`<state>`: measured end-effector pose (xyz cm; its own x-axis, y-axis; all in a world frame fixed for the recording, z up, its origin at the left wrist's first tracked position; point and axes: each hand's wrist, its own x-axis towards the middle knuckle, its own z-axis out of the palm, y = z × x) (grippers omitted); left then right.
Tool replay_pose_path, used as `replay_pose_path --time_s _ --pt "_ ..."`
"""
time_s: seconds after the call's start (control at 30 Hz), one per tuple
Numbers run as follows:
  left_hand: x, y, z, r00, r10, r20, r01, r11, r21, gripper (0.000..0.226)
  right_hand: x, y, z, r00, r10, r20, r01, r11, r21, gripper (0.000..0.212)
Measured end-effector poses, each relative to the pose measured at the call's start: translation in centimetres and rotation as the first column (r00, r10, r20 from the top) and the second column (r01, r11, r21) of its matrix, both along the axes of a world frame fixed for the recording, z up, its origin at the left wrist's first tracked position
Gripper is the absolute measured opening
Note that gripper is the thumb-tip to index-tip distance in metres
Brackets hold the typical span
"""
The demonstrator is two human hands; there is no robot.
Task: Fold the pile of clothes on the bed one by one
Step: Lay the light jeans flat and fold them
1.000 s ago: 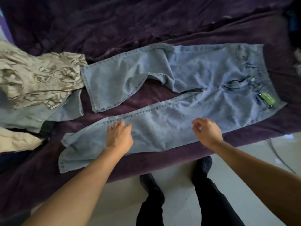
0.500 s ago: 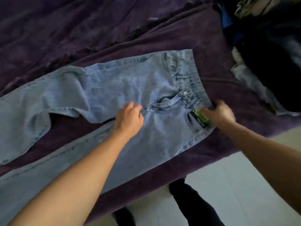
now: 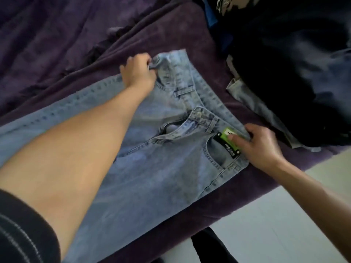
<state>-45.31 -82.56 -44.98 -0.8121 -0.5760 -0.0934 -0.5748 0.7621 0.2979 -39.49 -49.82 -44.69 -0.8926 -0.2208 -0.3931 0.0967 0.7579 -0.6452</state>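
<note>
**A:** Item one, the jeans [image 3: 161,168]: where are they?

**B:** Centre of the frame, flat on the bed [image 3: 171,31], waistband toward the right. Your left hand [image 3: 137,73] has its fingers [image 3: 140,59] curled round the far waistband corner. Your right hand [image 3: 264,145] pinches the near corner beside the green tag [image 3: 228,137].

**A:** Risks?

**B:** The fly gapes, so folding one half over the other may bunch there. The near hip lies close to the bed edge — a hard pull could drag denim onto the floor [image 3: 284,224].

**A:** Room?

**B:** Bare blanket at upper left — the dark clothes pile [image 3: 284,73] crowds the upper right.
</note>
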Motion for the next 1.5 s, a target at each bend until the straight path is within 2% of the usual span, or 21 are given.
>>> replay_pose_path --time_s 0.1,0.17,0.2,0.27,0.33,0.37,0.43,0.47,0.53,0.6,0.67,0.73,0.87,0.93,1.0,1.07,1.2,1.33,1.4,1.5 --pt "-2.9 1.9 2.3 0.991 -0.095 -0.094 0.091 0.995 -0.04 0.032 -2.0 0.4 0.7 1.0 0.021 -0.008 -0.02 0.99 0.142 0.031" --pt "-2.1 2.6 2.5 0.99 -0.113 -0.085 0.111 0.993 -0.028 0.044 -1.9 0.3 0.9 0.993 0.116 0.015 -0.115 0.945 0.306 0.046" --pt "-0.7 2.6 2.4 0.989 -0.12 -0.083 0.117 0.993 -0.031 0.046 -1.5 0.2 1.0 0.981 0.192 -0.02 -0.17 0.907 0.386 0.055" --pt "3.7 2.4 1.8 0.986 -0.137 -0.094 0.135 0.99 -0.029 0.041 -0.1 -0.1 1.2 0.901 0.386 -0.198 -0.262 0.847 0.462 0.064" --pt "9.3 2.2 1.2 0.988 -0.13 -0.089 0.134 0.99 0.047 0.025 1.8 -0.7 1.1 0.766 0.54 -0.349 -0.377 0.817 0.436 0.063" --pt "12.5 2.5 1.0 0.991 -0.127 -0.049 0.131 0.987 0.091 0.017 2.9 -1.0 0.9 0.707 0.602 -0.372 -0.45 0.788 0.419 0.061" --pt "19.4 3.5 0.7 0.985 -0.159 0.062 0.149 0.978 0.148 0.018 4.9 -1.5 0.1 0.569 0.748 -0.34 -0.594 0.661 0.458 0.065" --pt "22.8 4.2 0.6 0.975 -0.195 0.109 0.176 0.97 0.166 0.026 5.8 -1.5 -0.5 0.513 0.814 -0.273 -0.644 0.575 0.505 0.074" --pt "29.3 5.6 0.4 0.932 -0.291 0.216 0.25 0.948 0.198 0.046 6.6 -1.5 -1.4 0.459 0.885 -0.078 -0.692 0.411 0.593 0.095" --pt "34.2 6.5 -0.1 0.84 -0.362 0.403 0.291 0.929 0.227 0.061 6.6 -1.4 -2.1 0.458 0.889 -0.009 -0.68 0.357 0.64 0.098" --pt "37.6 6.9 -0.8 0.789 -0.339 0.513 0.251 0.939 0.234 0.069 6.8 -1.7 -2.4 0.481 0.876 -0.016 -0.647 0.367 0.668 0.084" --pt "39.2 6.9 -1.5 0.806 -0.3 0.51 0.22 0.952 0.212 0.074 7.3 -1.7 -2.5 0.502 0.864 -0.046 -0.606 0.39 0.693 0.065" --pt "40.1 7.0 -1.7 0.767 -0.337 0.546 0.214 0.937 0.277 0.088 8.4 -0.5 -1.6 0.537 0.84 -0.083 -0.58 0.439 0.686 0.057" --pt "40.5 6.9 -1.1 0.739 -0.325 0.59 0.211 0.944 0.255 0.07 8.7 -0.1 -0.3 0.565 0.818 -0.103 -0.567 0.476 0.673 0.058" --pt "40.8 6.4 -0.1 0.756 -0.294 0.584 0.239 0.956 0.173 0.041 8.7 0.0 1.0 0.584 0.796 -0.156 -0.536 0.523 0.662 0.056" --pt "40.9 5.4 1.0 0.829 -0.226 0.511 0.2 0.974 0.108 0.023 8.1 -0.5 2.8 0.603 0.765 -0.226 -0.495 0.581 0.646 0.05" --pt "39.4 0.4 4.5 0.973 0.011 0.231 -0.043 0.99 0.135 0.024 4.7 -3.4 6.9 0.611 0.701 -0.368 -0.434 0.685 0.585 0.038" --pt "35.3 -6.9 8.1 0.991 0.125 0.051 -0.131 0.983 0.126 0.021 -0.1 -8.7 9.8 0.636 0.645 -0.424 -0.424 0.751 0.506 0.041" --pt "32.9 -10.4 9.1 0.987 0.158 0.043 -0.162 0.978 0.128 0.02 -2.9 -12.1 10.6 0.694 0.591 -0.412 -0.406 0.793 0.454 0.033" --pt "28.7 -14.7 9.2 0.982 0.186 0.042 -0.189 0.977 0.101 0.014 -7.4 -17.2 10.2 0.722 0.578 -0.38 -0.378 0.79 0.483 0.029"
